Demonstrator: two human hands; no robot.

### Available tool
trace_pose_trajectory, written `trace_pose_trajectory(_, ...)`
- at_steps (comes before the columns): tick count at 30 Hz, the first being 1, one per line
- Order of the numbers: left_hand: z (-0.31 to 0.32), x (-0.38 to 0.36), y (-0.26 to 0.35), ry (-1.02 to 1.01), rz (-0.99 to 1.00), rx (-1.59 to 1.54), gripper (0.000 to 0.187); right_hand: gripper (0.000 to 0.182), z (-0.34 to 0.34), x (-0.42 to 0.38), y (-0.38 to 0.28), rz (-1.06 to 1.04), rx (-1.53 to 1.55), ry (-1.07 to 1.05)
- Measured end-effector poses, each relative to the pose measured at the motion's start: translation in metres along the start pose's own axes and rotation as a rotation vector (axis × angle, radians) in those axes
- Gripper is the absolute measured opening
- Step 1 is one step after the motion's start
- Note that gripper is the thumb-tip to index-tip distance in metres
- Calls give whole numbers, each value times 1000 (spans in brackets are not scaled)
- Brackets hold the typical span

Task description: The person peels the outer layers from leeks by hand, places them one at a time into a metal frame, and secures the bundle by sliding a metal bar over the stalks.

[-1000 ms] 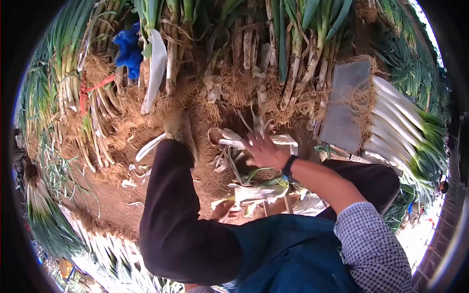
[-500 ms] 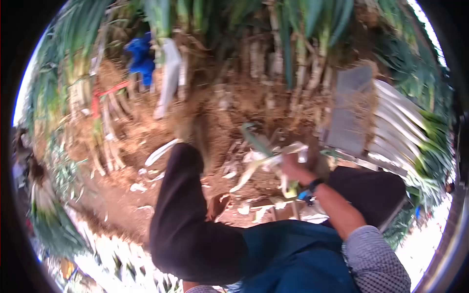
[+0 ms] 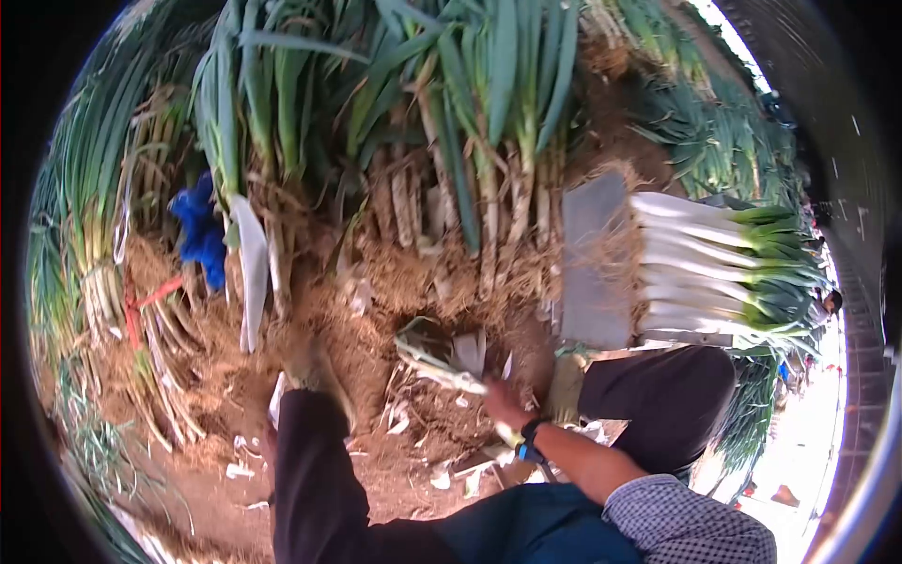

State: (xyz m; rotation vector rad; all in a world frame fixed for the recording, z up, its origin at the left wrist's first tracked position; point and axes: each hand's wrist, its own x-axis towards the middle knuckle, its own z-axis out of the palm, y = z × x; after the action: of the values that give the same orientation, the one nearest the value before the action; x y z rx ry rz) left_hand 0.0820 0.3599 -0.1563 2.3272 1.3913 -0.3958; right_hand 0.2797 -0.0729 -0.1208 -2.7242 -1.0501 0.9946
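Observation:
My right hand (image 3: 507,406), with a dark watch band at the wrist, is closed round the pale end of some peeled leek leaves (image 3: 437,365), whose green part points up and left. My left hand (image 3: 270,446) shows only as a thin strip of skin beside my left trouser leg. Its fingers are hidden. A white piece of leek (image 3: 276,399) lies just above that strip of skin. Trimmed white leeks (image 3: 695,265) lie stacked at the right, roots toward a grey board (image 3: 594,268).
Untrimmed leeks (image 3: 404,197) stand across the back. Blue cloth (image 3: 199,230) and red ties (image 3: 133,310) are among the bunches at the left. Peeled scraps (image 3: 399,415) litter the soil between my legs (image 3: 324,475). A person (image 3: 831,302) is at the far right.
The view has shifted, so the stacked leeks appear farther left. My left hand, earlier seen between my legs, now shows only beyond my left leg. My right hand still holds leaves.

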Motion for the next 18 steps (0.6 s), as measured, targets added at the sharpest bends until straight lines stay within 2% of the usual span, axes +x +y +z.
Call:
trace_pose_trajectory(2, -2, 2, 6, -11, -11, 10, 43, 19, 12, -26, -16, -7, 178, -98)
trace_pose_trajectory(3, -8, 3, 6, -5, -14, 10, 43, 21, 18, -39, -24, -3, 266, -148)
trace_pose_trajectory(5, -15, 0, 6, 15, 0, -9, 44, 14, 41, -52, -18, -20, 247, -512)
trace_pose_trajectory(6, -18, -6, 4, 32, 10, -20, 44, 14, 48, -58, -17, -77, 237, -598)
trace_pose_trajectory(10, -18, -83, -18, 118, 73, -117, 44, 19, 64, -60, -11, -645, 131, -561)
trace_pose_trajectory(11, -13, -113, -24, 129, 89, -145, 44, 11, 73, -59, -10, -808, -232, -512)
trace_pose_trajectory(13, 0, -183, -37, 111, 91, -207, 45, 23, 33, -54, -27, -685, -266, -520)
trace_pose_trajectory(14, 11, -220, -46, 82, 65, -236, 45, 29, 11, -47, -35, -581, -165, -532)
trace_pose_trajectory(15, 20, -256, -54, 48, 28, -258, 45, 33, -11, -33, -41, -474, -90, -348)
trace_pose_trajectory(17, 41, -327, -70, -36, -79, -296, 45, 53, -164, 3, -91, -472, 23, -363)
trace_pose_trajectory(18, 49, -360, -77, -80, -136, -311, 45, 50, -244, 20, -105, -501, 90, -200)
